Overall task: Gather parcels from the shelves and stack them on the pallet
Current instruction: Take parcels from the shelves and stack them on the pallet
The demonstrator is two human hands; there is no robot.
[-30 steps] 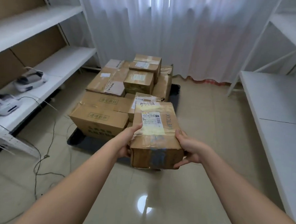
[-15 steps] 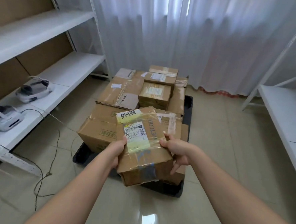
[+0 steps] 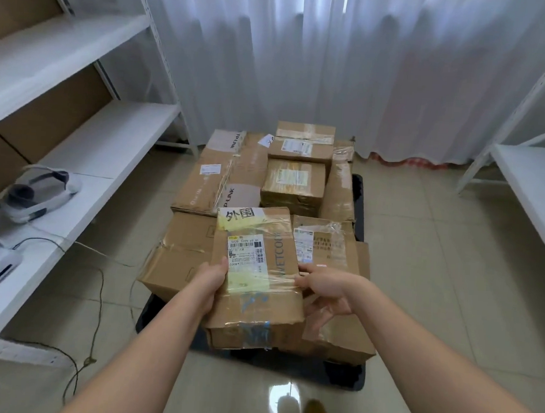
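Both hands, left and right, grip the parcel by its sides; lower it flat onto the stack, then release.

My only view comes from the head camera, wide-angle, looking forward and down from standing height over both forearms, close above the stacked parcels on the pallet, with shelves curving away at either edge and a curtain straight ahead.
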